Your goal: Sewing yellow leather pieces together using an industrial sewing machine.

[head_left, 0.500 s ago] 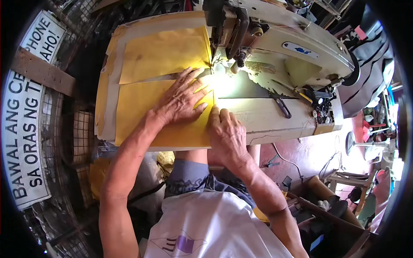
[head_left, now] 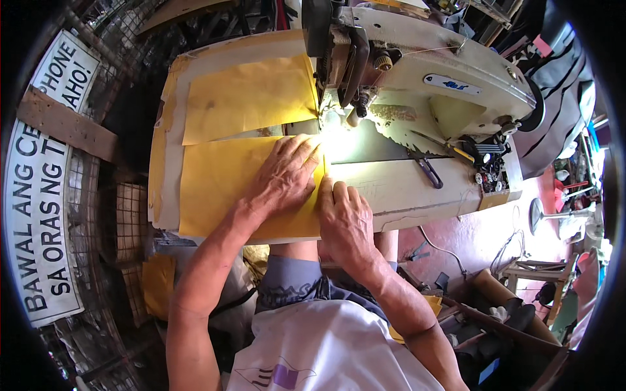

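Observation:
A yellow sheet (head_left: 218, 189), like cloth or thin vinyl, lies on the pale bed of a sewing machine (head_left: 424, 49). My left hand (head_left: 283, 171) rests flat on it near the right edge, fingers close together. At that edge, my right hand (head_left: 345, 212) has thumb and forefinger closed on the material; its other fingers are curled. A second yellow sheet (head_left: 248, 98) lies beyond, with a narrow wedge-shaped gap between the two. Both sheets reach rightward to the presser foot area, where the lamp's glare hides the needle and any stitching.
Right of the needle lie dark-handled thread snips (head_left: 427, 171) and a yellow-handled tool (head_left: 462, 151). A bobbin winder (head_left: 489, 173) sits at the bed's right end. Wire mesh (head_left: 130, 218) and a lettered sign (head_left: 49, 182) stand at left. A cable (head_left: 443, 251) trails over the floor.
My left hand has drawn its spread fingers together and slid slightly nearer to me, off the gap. My right hand keeps its pinch at the edge. The whole view has shifted a little.

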Demonstrator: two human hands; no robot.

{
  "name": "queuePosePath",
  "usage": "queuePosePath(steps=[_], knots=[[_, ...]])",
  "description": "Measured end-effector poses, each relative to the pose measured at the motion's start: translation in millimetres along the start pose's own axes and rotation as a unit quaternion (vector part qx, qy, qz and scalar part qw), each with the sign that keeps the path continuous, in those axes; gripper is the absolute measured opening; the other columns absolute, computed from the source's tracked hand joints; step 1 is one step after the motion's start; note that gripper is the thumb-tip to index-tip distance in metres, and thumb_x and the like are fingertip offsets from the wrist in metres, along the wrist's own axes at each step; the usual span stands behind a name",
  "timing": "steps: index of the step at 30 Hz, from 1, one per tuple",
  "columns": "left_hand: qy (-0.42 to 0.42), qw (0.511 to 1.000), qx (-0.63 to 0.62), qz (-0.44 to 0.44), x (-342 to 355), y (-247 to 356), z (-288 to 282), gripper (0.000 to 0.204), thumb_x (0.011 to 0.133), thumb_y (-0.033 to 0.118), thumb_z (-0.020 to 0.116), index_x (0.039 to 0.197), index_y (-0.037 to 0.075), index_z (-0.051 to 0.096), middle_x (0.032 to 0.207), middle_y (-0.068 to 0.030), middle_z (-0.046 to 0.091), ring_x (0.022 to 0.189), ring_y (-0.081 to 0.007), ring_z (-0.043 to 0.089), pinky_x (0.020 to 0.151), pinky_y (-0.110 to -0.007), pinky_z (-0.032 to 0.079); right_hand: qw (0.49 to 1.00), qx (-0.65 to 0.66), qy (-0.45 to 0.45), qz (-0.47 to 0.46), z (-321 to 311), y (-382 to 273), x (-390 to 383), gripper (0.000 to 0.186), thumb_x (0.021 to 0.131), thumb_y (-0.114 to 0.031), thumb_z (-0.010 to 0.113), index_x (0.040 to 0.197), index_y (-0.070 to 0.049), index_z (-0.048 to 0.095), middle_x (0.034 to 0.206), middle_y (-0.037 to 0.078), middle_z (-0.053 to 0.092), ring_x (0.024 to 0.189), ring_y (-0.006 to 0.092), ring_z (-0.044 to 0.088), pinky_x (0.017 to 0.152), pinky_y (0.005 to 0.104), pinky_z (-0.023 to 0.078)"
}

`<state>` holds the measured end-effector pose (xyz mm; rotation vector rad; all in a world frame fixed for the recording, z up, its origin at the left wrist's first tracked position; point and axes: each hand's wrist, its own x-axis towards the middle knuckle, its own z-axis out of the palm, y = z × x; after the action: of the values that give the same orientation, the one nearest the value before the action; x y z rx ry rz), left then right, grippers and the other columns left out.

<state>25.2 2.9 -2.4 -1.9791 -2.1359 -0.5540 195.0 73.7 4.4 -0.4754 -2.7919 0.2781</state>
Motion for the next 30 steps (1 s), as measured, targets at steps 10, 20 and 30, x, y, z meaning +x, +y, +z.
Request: queuePosePath(steps=[10, 20, 30], knots=[[0.003, 1.0, -0.014, -0.002, -3.5, -0.7, 3.9, 0.049, 0.083, 0.011, 0.06, 0.131, 0.0, 0.058, 0.136, -0.0177, 0.057, 0.13, -0.0361, 0.05, 0.115, -0.05, 0.035, 1.0, 0.002, -0.003, -0.001, -2.1, 0.0, 1.2, 0.051, 0.082, -0.011, 0.06, 0.127, 0.012, 0.054, 0.094, 0.013, 0.056, 0.088, 0.027, 0.057, 0.074, 0.04, 0.049], [0.019, 1.0, 0.013, 0.003, -5.1, 4.1, 3.6, 0.043, 0.083, 0.015, 0.061, 0.123, -0.001, 0.062, 0.135, -0.0172, 0.057, 0.132, -0.0338, 0.049, 0.114, -0.047, 0.037, 1.0, 0.007, -0.005, 0.004, -4.8, -1.1, 0.8, 0.05, 0.08, -0.008, 0.06, 0.127, 0.006, 0.055, 0.093, 0.013, 0.057, 0.087, 0.0297, 0.061, 0.073, 0.0415, 0.052], [0.036, 0.999, 0.017, -0.006, -1.7, 5.9, 6.5, 0.043, 0.08, 0.012, 0.064, 0.12, -0.001, 0.063, 0.131, -0.0172, 0.06, 0.129, -0.034, 0.051, 0.111, -0.047, 0.04, 1.0, -0.015, -0.014, -0.013, -4.3, 6.1, 3.2, 0.043, 0.08, -0.008, 0.06, 0.12, 0.007, 0.057, 0.093, 0.012, 0.056, 0.086, 0.0265, 0.059, 0.07, 0.0388, 0.049]])
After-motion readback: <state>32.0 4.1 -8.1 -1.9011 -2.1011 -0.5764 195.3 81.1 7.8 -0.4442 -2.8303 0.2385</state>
